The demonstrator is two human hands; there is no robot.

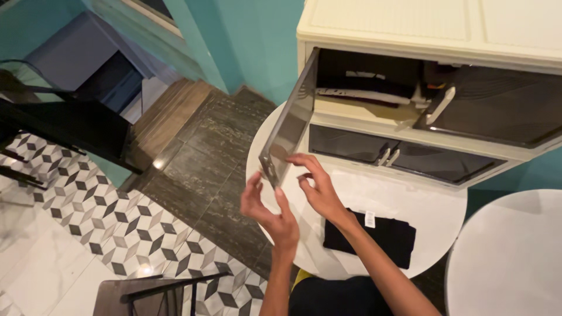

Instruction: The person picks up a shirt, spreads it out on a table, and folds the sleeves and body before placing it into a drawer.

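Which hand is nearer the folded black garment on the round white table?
Right. The right hand is raised at the open cabinet door, just above the folded black garment; the left hand is farther left, past the table's edge.

You get soft, even indoor light. Glare glints off the dark floor tiles (158, 162) and the smoky cabinet door (290, 126). The cabinet interior (363, 73) sits in shadow. Edges bend with wide-angle distortion; focus stays fairly sharp.
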